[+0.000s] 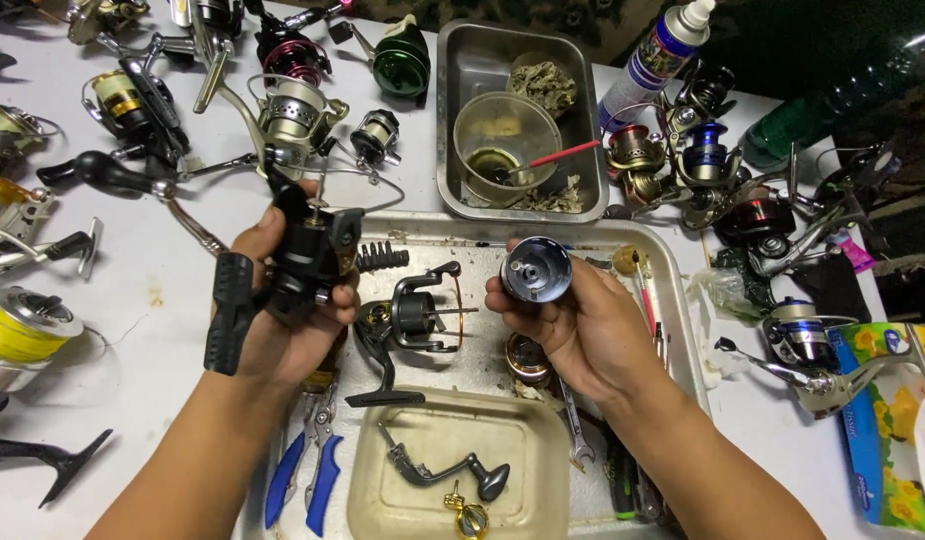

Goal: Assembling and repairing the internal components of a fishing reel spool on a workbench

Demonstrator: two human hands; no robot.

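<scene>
Black reel body (307, 262) gripped in left hand (282, 320); spool (535, 269) atop right hand (582, 330).

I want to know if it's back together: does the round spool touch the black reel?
Apart. The head view shows the spool in the right hand and the black reel body in the left hand, with tray between them.

Two hands over a tray on a crowded table

The left hand (287, 320) holds a reel body (307, 255) above the metal tray's (672, 300) left edge; the right hand (582, 330) holds a spool (535, 268) over its middle. Between them, in the tray, lies a rotor (417, 315). A plastic tub (457, 475) with a crank handle (447, 470) sits nearest the person, pliers (307, 470) to its left. Behind the tray stands a deep pan (462, 120) holding a cup (504, 135). Reels lie on the table at both sides.
</scene>
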